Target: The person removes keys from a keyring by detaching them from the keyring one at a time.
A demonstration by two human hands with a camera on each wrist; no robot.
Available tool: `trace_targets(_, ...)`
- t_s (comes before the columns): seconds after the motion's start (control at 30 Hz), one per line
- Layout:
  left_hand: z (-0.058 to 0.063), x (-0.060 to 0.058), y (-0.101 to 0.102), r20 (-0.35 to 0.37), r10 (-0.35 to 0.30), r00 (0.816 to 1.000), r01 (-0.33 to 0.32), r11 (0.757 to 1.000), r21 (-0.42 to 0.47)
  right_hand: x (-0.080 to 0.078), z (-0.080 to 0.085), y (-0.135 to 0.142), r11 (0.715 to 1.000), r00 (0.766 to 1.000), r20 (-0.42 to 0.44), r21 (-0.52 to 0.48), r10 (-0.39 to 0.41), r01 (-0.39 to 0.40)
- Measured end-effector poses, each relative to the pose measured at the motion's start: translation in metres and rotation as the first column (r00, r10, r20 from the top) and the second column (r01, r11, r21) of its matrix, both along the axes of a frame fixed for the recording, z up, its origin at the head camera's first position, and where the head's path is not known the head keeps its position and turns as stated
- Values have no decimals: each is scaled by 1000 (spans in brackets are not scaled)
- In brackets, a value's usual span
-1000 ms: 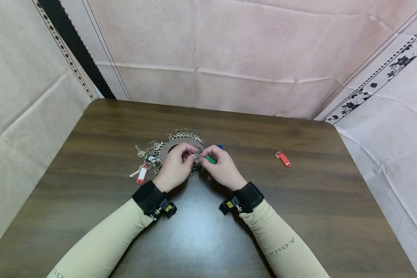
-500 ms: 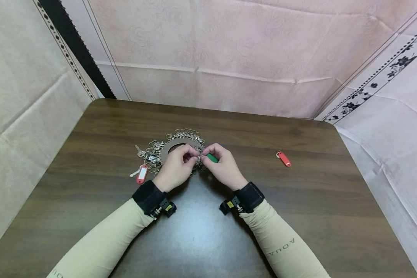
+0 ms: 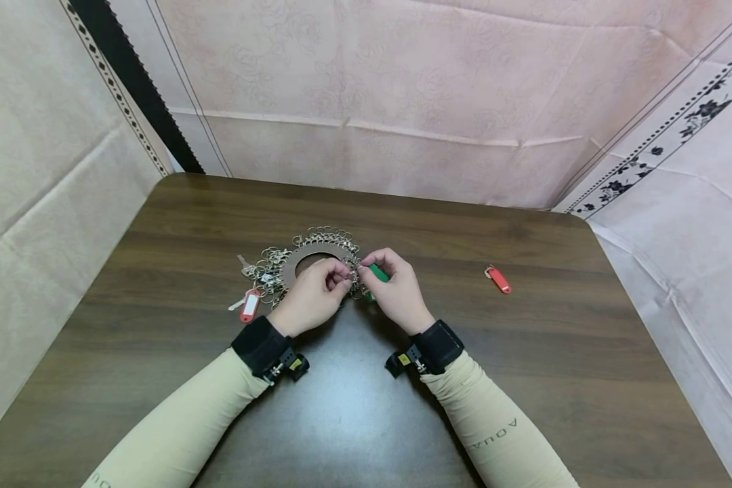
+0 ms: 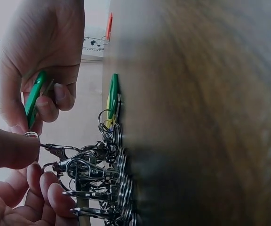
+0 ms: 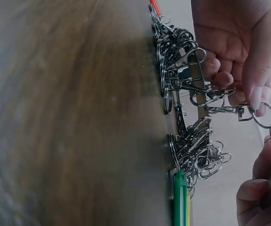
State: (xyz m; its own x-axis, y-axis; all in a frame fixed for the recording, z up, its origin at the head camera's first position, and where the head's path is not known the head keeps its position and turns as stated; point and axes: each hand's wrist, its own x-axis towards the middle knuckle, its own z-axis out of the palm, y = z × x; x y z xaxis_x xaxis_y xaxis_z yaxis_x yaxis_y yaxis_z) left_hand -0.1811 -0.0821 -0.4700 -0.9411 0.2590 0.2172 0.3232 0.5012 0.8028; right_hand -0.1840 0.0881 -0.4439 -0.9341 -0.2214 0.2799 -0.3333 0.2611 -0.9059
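A flat grey metal ring [image 3: 289, 263] lies on the table, its rim crowded with silver snap clasps [image 5: 187, 84] and split rings. My left hand [image 3: 312, 293] pinches one small split ring [image 5: 268, 123] that hangs on a clasp, as the right wrist view shows. Just to its right, my right hand [image 3: 398, 291] pinches a green key tag [image 4: 33, 99] close to that split ring. What looks like a thin key [image 4: 49, 88] shows beside the tag, partly hidden by fingers. Another green tag [image 4: 113, 94] with a yellow piece behind it hangs from the rim.
At the ring's left side are a red key tag [image 3: 250, 306] with a white label and several keys [image 3: 236, 305]. A separate red tag [image 3: 499, 279] lies to the right on the brown table [image 3: 561, 352]. Cloth hangings [image 3: 402, 102] surround the table's back and sides.
My right hand has shifted slightly right, and more of its green tag shows. A second green tag has come into sight under it. The blue spot behind this hand is no longer visible.
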Motion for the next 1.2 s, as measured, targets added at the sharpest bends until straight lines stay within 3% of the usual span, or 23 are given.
trace_targets(0.13, 0, 0, 1, -11, 3, 1000, -3, 1000, 4, 0, -1, 1, 1000, 1000, 9, -7, 12, -12)
trace_targets(0.4, 4, 1, 0, -66, 34, 997, -27, 995, 93, 0, -2, 2, 989, 991, 37, 70, 125, -127)
trace_targets(0.9, 5, 0, -2, -48, 61, 997, -55, 993, 105, -1, 3, 3, 986, 987, 49, 59, 150, -153)
trace_targets(1.13, 4, 0, -4, -48, 80, 996, -76, 995, 67, -17, -28, 8, 982, 987, 59, 110, 148, -154)
trace_targets(1.2, 3, 0, -4, -43, 68, 997, -66, 996, 60, -16, -28, 8, 983, 989, 60, 113, 138, -144)
